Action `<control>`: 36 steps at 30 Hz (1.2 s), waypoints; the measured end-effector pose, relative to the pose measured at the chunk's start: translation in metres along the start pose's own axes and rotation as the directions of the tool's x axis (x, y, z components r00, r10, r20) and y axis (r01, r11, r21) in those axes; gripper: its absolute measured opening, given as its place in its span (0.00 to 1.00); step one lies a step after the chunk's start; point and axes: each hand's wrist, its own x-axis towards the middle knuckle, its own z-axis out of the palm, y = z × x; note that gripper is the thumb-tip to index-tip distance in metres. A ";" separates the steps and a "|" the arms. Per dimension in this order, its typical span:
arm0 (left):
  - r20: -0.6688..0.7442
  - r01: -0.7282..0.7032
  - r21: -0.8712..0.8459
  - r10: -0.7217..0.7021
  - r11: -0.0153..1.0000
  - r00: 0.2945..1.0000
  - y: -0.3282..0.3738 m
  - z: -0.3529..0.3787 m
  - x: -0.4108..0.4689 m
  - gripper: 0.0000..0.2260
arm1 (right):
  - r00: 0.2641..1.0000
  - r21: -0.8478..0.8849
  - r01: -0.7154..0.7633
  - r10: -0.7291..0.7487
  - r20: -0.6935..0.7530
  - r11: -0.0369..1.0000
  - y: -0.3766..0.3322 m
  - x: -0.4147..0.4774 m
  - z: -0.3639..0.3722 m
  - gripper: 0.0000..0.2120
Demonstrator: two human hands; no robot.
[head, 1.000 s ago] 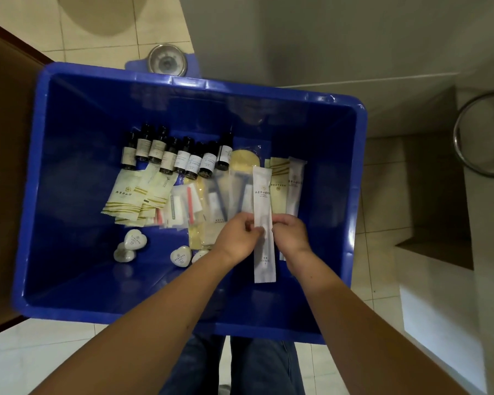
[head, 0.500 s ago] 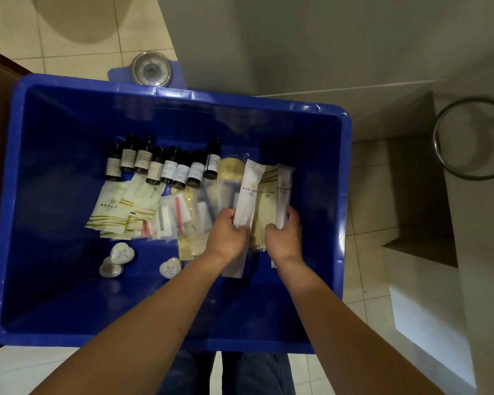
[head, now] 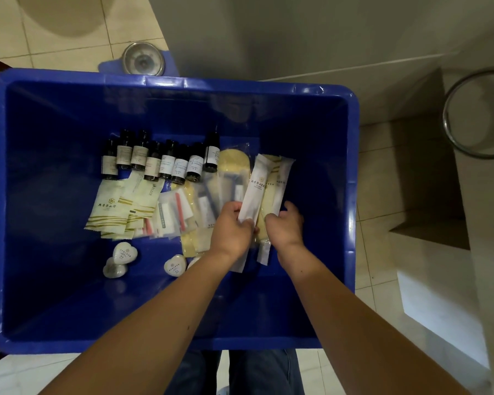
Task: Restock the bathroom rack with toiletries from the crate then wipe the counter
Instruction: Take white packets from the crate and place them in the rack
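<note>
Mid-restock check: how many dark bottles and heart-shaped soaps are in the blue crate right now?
Dark bottles: 8
Heart-shaped soaps: 4 (one partly hidden)
Total: 12

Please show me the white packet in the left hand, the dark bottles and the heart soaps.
white packet [head: 254, 189], head view, printed part
dark bottles [head: 167, 163], head view, one middle label
heart soaps [head: 124, 253], head view, upper-left soap's top
</note>
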 end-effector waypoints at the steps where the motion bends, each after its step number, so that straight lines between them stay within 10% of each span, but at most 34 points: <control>1: -0.002 -0.005 0.007 0.005 1.000 1.000 -0.001 -0.001 0.000 0.09 | 1.000 0.009 0.005 -0.006 0.014 1.000 0.001 0.000 0.001 0.27; 36: 0.045 -0.166 0.054 0.164 0.985 0.985 0.119 -0.063 -0.164 0.13 | 0.964 0.293 0.251 -0.265 0.006 0.923 -0.024 -0.199 -0.077 0.11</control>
